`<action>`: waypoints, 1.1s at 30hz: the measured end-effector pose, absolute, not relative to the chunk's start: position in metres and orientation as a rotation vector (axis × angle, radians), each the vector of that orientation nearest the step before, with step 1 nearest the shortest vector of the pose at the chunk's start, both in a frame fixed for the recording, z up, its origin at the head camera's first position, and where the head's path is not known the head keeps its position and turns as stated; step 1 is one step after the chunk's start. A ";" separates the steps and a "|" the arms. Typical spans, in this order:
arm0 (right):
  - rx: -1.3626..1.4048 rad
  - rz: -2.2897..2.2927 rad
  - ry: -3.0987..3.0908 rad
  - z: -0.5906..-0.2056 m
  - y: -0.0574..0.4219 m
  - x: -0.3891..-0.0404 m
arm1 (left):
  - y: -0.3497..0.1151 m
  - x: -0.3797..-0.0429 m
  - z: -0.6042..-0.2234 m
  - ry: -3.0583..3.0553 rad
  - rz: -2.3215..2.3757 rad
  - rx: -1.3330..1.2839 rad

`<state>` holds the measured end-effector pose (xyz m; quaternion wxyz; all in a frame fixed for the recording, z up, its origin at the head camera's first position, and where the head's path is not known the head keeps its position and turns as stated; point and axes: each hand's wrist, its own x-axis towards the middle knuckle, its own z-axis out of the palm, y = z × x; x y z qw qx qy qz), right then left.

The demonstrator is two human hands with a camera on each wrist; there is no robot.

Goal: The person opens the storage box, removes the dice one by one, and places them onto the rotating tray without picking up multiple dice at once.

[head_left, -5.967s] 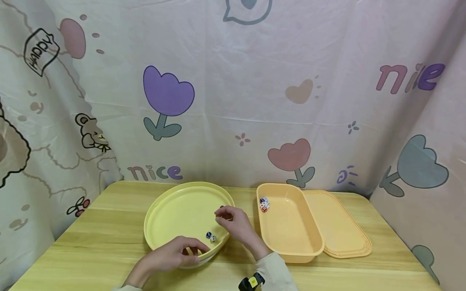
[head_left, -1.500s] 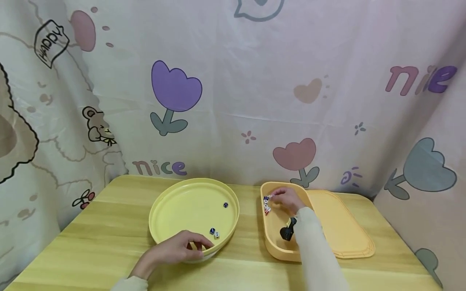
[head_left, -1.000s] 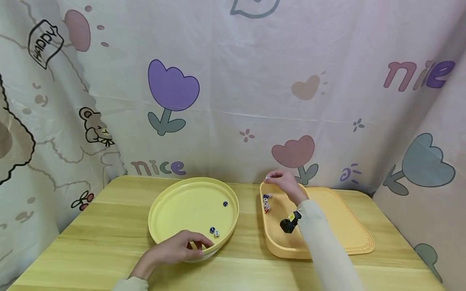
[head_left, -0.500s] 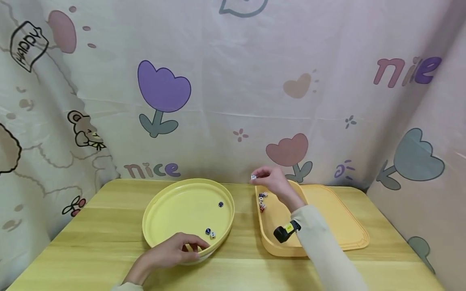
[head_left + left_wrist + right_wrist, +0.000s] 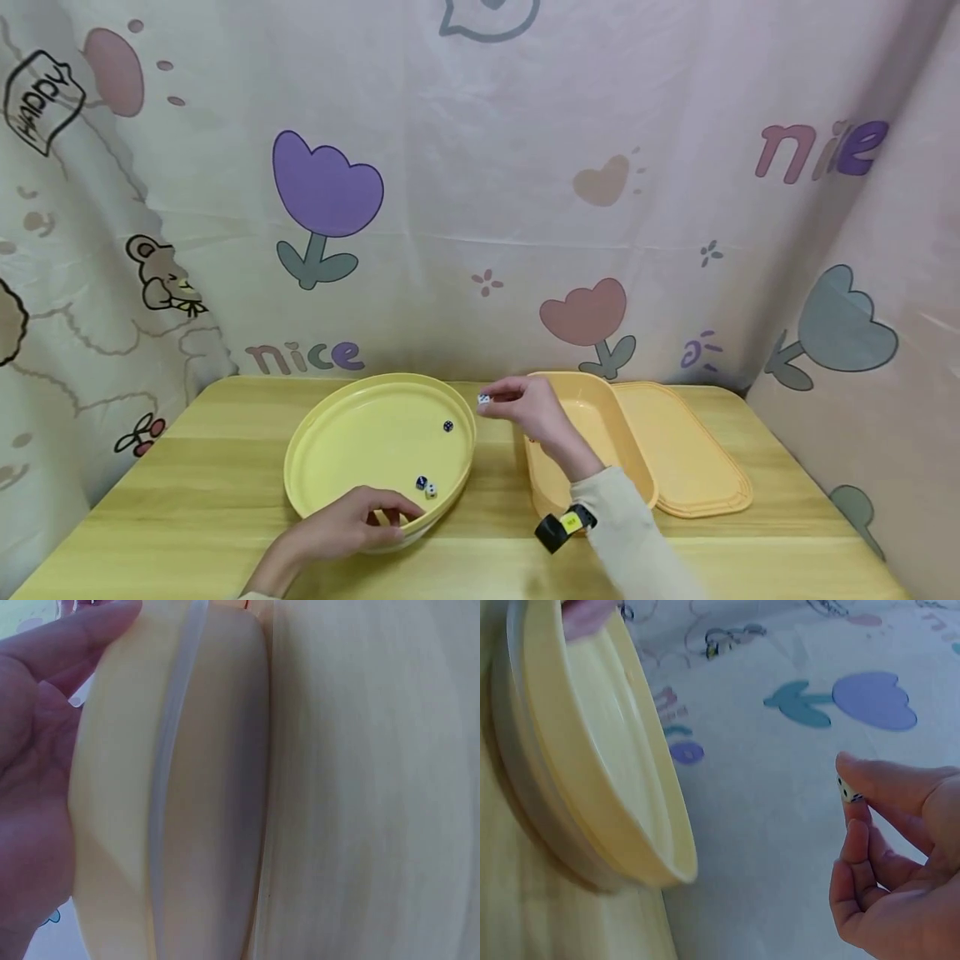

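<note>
**Right Hand Pinches, Left Hand Bends**

My right hand (image 5: 534, 412) reaches out in front of me, thumb and fingertips drawn together in a pinch, the remaining fingers (image 5: 847, 900) curled in toward my palm. Behind it my right forearm (image 5: 633, 542), in a pale sleeve, slants in from the lower right. My left hand (image 5: 356, 525), lower and closer to my body, is turned inward, its fingers arched downward and its thumb (image 5: 386, 536) set apart from them. The left wrist (image 5: 281, 560) is bare, angled up from the bottom edge. Seen from that wrist, my creased palm (image 5: 34, 780) shows.
</note>
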<state>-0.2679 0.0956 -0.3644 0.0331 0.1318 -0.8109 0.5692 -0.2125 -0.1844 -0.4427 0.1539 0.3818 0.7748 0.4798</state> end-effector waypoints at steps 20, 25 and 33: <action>0.584 1.878 -2.463 -0.411 0.048 -0.246 | -0.185 -0.213 -0.445 2.193 1.400 1.138; 0.616 1.839 -2.501 -0.420 0.042 -0.247 | -0.185 -0.213 -0.447 2.188 1.402 1.141; 0.593 1.840 -2.465 -0.421 0.040 -0.246 | -0.185 -0.212 -0.444 2.197 1.396 1.128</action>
